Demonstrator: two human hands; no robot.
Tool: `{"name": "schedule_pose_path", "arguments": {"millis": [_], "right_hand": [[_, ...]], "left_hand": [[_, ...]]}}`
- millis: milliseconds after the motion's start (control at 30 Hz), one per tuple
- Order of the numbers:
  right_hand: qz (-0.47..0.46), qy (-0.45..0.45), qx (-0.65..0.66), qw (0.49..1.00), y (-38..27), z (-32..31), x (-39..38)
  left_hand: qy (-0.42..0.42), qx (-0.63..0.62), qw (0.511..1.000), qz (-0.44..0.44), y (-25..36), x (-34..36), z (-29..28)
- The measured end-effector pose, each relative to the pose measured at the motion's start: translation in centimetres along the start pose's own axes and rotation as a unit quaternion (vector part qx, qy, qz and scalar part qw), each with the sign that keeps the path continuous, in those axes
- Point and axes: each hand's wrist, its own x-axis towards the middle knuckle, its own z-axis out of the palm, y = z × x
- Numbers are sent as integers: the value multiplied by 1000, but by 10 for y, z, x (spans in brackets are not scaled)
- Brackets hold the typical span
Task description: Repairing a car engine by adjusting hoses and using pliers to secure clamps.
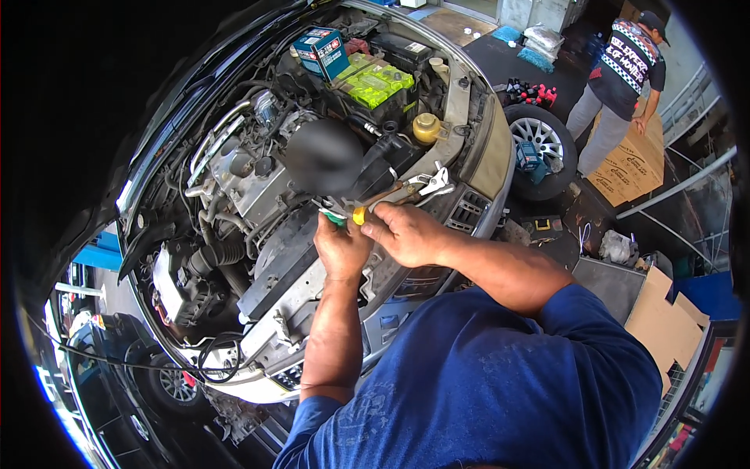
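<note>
While over the engine bay [258,180], left hand [341,248] clamped on green-handled tool [334,219], right hand [406,233] gripping yellow-tipped screwdriver [361,215].

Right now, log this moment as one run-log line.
left hand: grips green tool | right hand: on yellow-handled screwdriver | engine bay: open

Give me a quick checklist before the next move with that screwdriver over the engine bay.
1. Left hand gripping the green-and-yellow screwdriver: ok.
2. Right hand at its yellow end: ok.
3. Tip seated on a fastener: cannot tell, hidden.
4. Adjustable wrench lying loose on the bay's edge: not ok.
5. Blue box perched on the engine bay: not ok.
6. Other person away from the car: ok.
</note>
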Motion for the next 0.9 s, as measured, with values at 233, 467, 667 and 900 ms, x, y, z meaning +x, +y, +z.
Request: {"name": "schedule_pose_path", "arguments": {"millis": [233, 467, 667, 900], "right_hand": [[-130, -182, 110, 969, 13, -49, 10], [-85, -141, 97, 982, 7, -41, 5], [-5, 11, 14, 1000, 22, 1, 5], [-152, -191, 189, 951, 7, -56, 5]], "left_hand": [[-329, -559, 714, -265, 42, -21, -42], [-253, -426, 829, -260, 5, -4, -43], [-9, -98, 995, 6, -12, -8, 8], [-404, -637, 595, -276, 46, -22, -38]]}}
